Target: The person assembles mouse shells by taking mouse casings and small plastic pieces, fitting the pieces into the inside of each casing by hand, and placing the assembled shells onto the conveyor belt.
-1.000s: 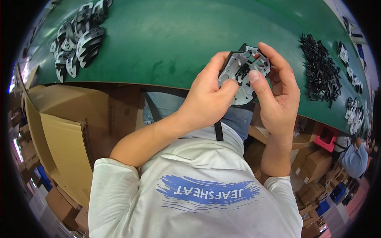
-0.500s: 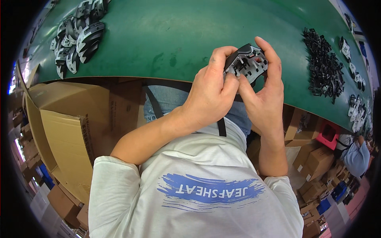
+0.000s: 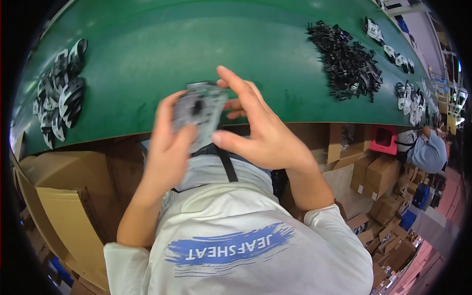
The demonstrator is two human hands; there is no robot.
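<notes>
My left hand (image 3: 167, 140) is closed around a grey and black moulded plastic shell (image 3: 209, 110), its thumb on the inner side. Motion blurs the shell, but a dark spot shows near its middle. Just to the right, my right hand (image 3: 268, 130) is open, with thumb and fingers spread around the shell's right side. The right fingertips are close to its edge; whether they touch it I cannot tell. Both hands are at the near edge of the green table (image 3: 162, 54).
Several black and white shells (image 3: 61, 93) are piled at the table's left. A heap of small black plastic parts (image 3: 346, 61) lies at the right, with white and black pieces (image 3: 410, 103) beyond. An open cardboard box (image 3: 69, 196) stands below left; a pink plastic stool (image 3: 383, 139) and a person (image 3: 425, 150) are at right.
Both hands and the shell have moved left in the picture, as the whole view has swung. My right hand has loosened from the shell and spread its fingers; my left keeps hold.
</notes>
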